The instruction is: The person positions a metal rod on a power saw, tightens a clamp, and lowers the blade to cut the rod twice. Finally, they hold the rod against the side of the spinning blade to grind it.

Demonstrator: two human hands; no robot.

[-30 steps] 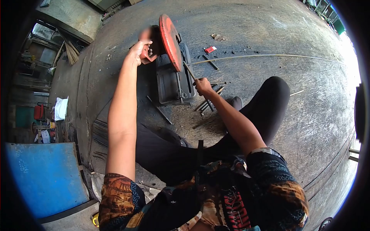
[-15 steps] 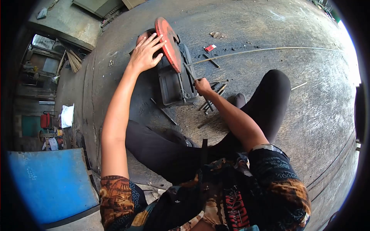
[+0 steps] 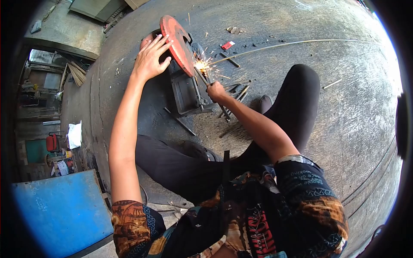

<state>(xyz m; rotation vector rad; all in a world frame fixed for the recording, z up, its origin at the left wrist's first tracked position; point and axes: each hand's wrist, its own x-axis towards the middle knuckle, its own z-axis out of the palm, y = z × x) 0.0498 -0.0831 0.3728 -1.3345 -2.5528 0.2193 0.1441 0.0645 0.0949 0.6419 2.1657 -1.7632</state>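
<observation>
My left hand [image 3: 150,58] lies with fingers spread against the red blade guard [image 3: 175,43] of a cut-off saw, its thumb pointing right. Closed around a thin metal rod [image 3: 201,77], my right hand [image 3: 216,90] holds the rod's far end up at the saw's blade side. Bright orange sparks [image 3: 202,64] spray from that contact point. Under the guard is the saw's dark base [image 3: 185,92], with a clamp screw along its right side. The guard hides most of the blade.
Several short metal rods [image 3: 241,92] lie right of the saw, and another rod [image 3: 180,121] lies nearer my legs. A long thin rod [image 3: 301,42] stretches right across the floor. A red packet [image 3: 228,45] lies beyond. A blue panel [image 3: 64,210] stands at lower left.
Sparks have appeared where the rod meets the saw. The view has shifted slightly, moving the saw and both hands up and left in the picture. Both hands keep their places.
</observation>
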